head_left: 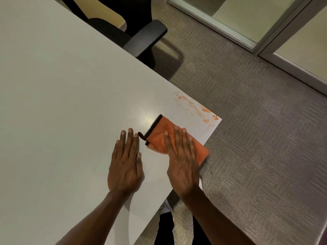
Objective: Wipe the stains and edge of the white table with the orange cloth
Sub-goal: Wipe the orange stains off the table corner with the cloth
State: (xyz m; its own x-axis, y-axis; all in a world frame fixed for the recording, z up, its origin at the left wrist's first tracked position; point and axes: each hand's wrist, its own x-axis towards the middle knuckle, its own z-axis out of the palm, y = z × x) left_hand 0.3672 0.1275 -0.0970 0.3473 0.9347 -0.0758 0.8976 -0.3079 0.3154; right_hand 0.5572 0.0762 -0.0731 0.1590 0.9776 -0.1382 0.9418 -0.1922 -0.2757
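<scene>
The white table point(62, 103) fills the left of the head view, its corner at the right. Orange stains point(196, 106) are smeared along the far edge near that corner. A folded orange cloth point(161, 135) with a black trim lies flat by the table's right edge, just short of the stains. My right hand point(182, 161) presses flat on the cloth, fingers stretched out and slightly blurred. My left hand point(125, 165) rests flat on the bare tabletop, just left of the cloth, fingers together and holding nothing.
A black office chair point(141, 38) stands at the table's far side, its armrest close to the edge. Grey carpet point(256, 138) covers the floor to the right. Glass panels with metal frames point(265, 38) run along the top right.
</scene>
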